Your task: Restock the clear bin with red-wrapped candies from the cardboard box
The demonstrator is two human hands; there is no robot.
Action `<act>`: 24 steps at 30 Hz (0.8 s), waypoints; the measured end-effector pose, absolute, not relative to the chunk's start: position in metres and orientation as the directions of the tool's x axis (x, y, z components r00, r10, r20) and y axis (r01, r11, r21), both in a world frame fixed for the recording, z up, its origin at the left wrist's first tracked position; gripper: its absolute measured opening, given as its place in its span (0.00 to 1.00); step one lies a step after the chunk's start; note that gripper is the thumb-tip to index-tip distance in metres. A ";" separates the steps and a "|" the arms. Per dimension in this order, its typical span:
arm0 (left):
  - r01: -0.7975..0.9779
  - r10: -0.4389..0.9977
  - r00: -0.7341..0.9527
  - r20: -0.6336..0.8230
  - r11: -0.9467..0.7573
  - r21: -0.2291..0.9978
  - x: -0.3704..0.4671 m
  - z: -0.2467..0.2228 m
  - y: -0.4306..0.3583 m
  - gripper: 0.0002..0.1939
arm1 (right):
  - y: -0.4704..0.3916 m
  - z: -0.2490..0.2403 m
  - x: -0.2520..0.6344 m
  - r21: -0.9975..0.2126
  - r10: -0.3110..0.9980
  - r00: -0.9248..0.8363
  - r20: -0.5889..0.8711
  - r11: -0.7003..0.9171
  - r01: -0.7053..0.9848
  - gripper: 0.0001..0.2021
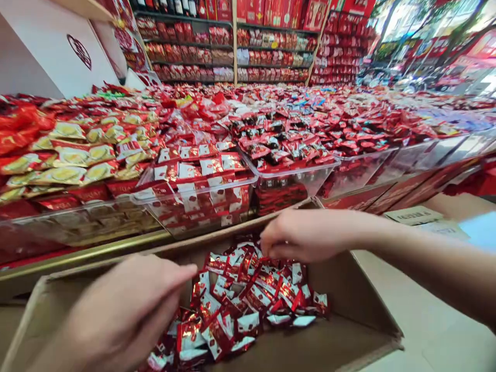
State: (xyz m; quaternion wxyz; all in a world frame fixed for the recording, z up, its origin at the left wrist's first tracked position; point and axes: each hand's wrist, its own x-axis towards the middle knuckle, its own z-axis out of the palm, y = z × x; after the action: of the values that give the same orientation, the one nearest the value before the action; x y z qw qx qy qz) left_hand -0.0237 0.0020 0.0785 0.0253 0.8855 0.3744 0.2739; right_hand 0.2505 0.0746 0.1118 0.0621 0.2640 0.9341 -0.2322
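A cardboard box (321,343) holds a heap of small red and white wrapped candy packets (251,297). Over the box's left part is my left hand (132,305), blurred, with its index finger stretched toward the heap and no packet visible in it. My right hand (290,235) reaches in from the right over the far side of the heap, fingers curled downward. Its fingertips are at the packets there, and whatever they hold is hidden. Just beyond the box stands a clear plastic bin (201,191) of similar red and white packets.
Clear bins of wrapped sweets line the display, among them gold and red packets (73,155) at left and dark red packets (282,139) at centre. Stocked shelves (232,51) stand behind. A flattened cardboard piece (414,216) lies at right above the pale floor (422,310).
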 end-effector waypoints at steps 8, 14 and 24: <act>0.814 0.770 0.560 -0.306 -0.442 0.378 -0.014 -0.020 -0.032 0.14 | 0.055 -0.032 0.230 -0.120 0.492 -0.500 -0.712 0.617 0.778 0.26; 0.821 0.779 0.517 -0.356 -0.333 0.464 -0.021 -0.041 -0.039 0.16 | 0.065 -0.044 0.206 -0.242 0.547 -0.610 -0.573 0.598 0.764 0.19; 0.873 0.815 0.412 -0.408 -0.225 0.432 -0.029 -0.053 -0.036 0.15 | 0.031 -0.054 0.209 -0.203 0.454 -0.639 -0.621 0.694 0.691 0.13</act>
State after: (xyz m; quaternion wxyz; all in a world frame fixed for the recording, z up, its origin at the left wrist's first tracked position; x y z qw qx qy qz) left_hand -0.0294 -0.0357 -0.0528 0.3094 0.7811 0.5403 -0.0471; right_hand 0.2088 0.0305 -0.0541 0.2731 0.3257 0.8789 -0.2166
